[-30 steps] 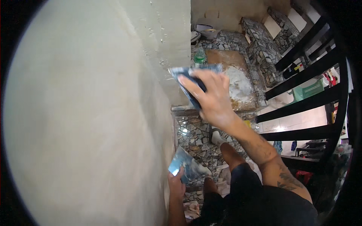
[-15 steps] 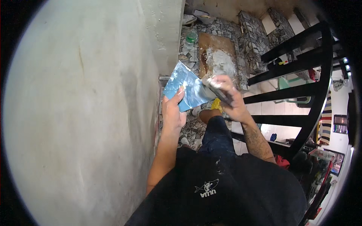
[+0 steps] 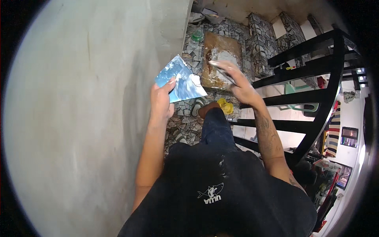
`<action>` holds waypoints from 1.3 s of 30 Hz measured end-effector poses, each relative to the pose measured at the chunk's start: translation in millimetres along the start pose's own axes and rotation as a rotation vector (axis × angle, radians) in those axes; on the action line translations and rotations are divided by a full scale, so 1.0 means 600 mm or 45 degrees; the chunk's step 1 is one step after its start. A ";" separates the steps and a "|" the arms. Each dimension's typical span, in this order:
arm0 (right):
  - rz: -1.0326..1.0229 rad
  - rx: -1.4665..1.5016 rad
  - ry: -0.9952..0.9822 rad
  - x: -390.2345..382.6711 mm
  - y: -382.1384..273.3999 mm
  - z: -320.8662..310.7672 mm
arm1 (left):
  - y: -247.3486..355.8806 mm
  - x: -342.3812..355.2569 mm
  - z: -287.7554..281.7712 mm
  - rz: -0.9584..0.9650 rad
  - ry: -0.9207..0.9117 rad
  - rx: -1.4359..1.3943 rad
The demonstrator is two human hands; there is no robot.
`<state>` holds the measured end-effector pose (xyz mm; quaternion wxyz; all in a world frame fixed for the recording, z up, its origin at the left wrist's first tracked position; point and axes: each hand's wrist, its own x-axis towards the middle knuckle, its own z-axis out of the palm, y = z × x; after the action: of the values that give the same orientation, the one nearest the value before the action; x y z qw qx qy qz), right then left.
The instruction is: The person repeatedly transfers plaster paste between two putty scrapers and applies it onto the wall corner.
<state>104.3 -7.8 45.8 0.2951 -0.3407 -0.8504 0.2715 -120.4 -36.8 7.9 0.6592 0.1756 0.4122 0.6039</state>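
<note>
My left hand (image 3: 161, 99) grips a stiff blue sheet (image 3: 182, 87) by its near left edge, thumb on top. White paste is smeared over the sheet, with a thicker lump at its right side. To the right, my right hand (image 3: 244, 87) is closed on a thin, flat scraper (image 3: 225, 74) seen nearly edge-on. The scraper is apart from the sheet, and white paste marks the fingers around it. Most of the scraper is hidden by the hand.
A grey plastered wall (image 3: 79, 118) rises close on the left. Below lie a paste-stained board (image 3: 213, 43), a green bottle (image 3: 196, 36) and a yellow bag (image 3: 226, 106) on stone-patterned flooring. A black railing (image 3: 300, 96) stands on the right, near stone-patterned steps (image 3: 260, 43).
The scraper has come away from the sheet's right edge, and my right hand has moved up. My left hand has shifted left and up with the sheet. The view has shifted slightly.
</note>
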 end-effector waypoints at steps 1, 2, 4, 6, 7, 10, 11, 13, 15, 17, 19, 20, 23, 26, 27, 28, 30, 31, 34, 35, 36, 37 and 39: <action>-0.003 -0.005 -0.008 0.011 0.000 0.002 | -0.006 0.006 0.001 -0.017 0.004 0.030; 0.026 -0.074 -0.149 0.023 -0.001 0.008 | -0.011 0.012 -0.001 -0.014 0.057 0.051; 0.124 -0.145 -0.341 0.030 0.011 0.029 | -0.027 0.020 -0.009 -0.021 0.091 0.048; 0.046 -0.158 -0.374 0.026 0.032 0.061 | -0.038 0.033 -0.035 -0.016 0.127 0.022; -0.012 -0.150 -0.391 0.025 0.040 0.072 | -0.041 0.041 -0.041 -0.025 0.115 0.107; 0.098 -0.090 -0.432 0.004 0.084 0.123 | -0.056 0.070 -0.055 -0.057 0.134 0.328; 0.106 -0.044 -0.432 -0.007 0.098 0.145 | -0.063 0.074 -0.061 -0.070 0.144 0.467; 0.144 0.110 -0.419 -0.029 0.141 0.189 | -0.095 0.100 -0.093 -0.203 0.168 0.472; 0.175 0.085 -0.470 -0.078 0.194 0.257 | -0.145 0.129 -0.139 -0.246 0.195 0.787; 0.216 0.192 -0.518 -0.110 0.238 0.308 | -0.195 0.157 -0.178 -0.344 0.273 0.860; 0.246 0.290 -0.558 -0.135 0.302 0.358 | -0.248 0.201 -0.222 -0.419 0.233 0.940; 0.330 0.471 -0.669 -0.147 0.343 0.383 | -0.288 0.229 -0.252 -0.455 0.248 0.975; 0.461 0.727 -0.749 -0.220 0.461 0.453 | -0.409 0.290 -0.318 -0.422 0.328 1.184; 0.880 1.211 -0.636 -0.313 0.564 0.494 | -0.555 0.352 -0.400 -0.096 0.298 1.449; 0.865 1.189 -0.610 -0.340 0.585 0.498 | -0.608 0.368 -0.449 -0.144 0.218 1.282; 0.850 0.847 -0.765 -0.378 0.593 0.499 | -0.653 0.375 -0.484 -0.201 0.137 1.117; 1.293 0.908 -0.090 -0.448 0.577 0.493 | -0.751 0.339 -0.468 -0.678 0.164 1.239; 0.804 0.173 -0.346 -0.494 0.592 0.506 | -0.799 0.326 -0.492 -0.373 0.130 1.535; 0.426 0.382 0.102 -0.558 0.544 0.581 | -0.901 0.171 -0.596 -0.591 0.069 1.566; 0.783 1.233 0.384 -0.554 0.541 0.582 | -0.925 0.166 -0.554 -0.719 0.046 1.612; 0.905 1.727 0.557 -0.573 0.530 0.551 | -0.965 0.112 -0.500 -0.637 0.084 1.507; 0.954 2.268 0.698 -0.566 0.515 0.529 | -0.972 0.080 -0.462 -0.537 0.154 1.414; 1.110 1.953 0.785 -0.519 0.561 0.495 | -0.975 0.098 -0.454 -0.688 -0.064 1.325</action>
<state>226.4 -106.6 -477.3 0.5240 -0.3986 -0.1200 0.7431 50.7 -176.3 -601.5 0.6264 0.3791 0.6689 0.1281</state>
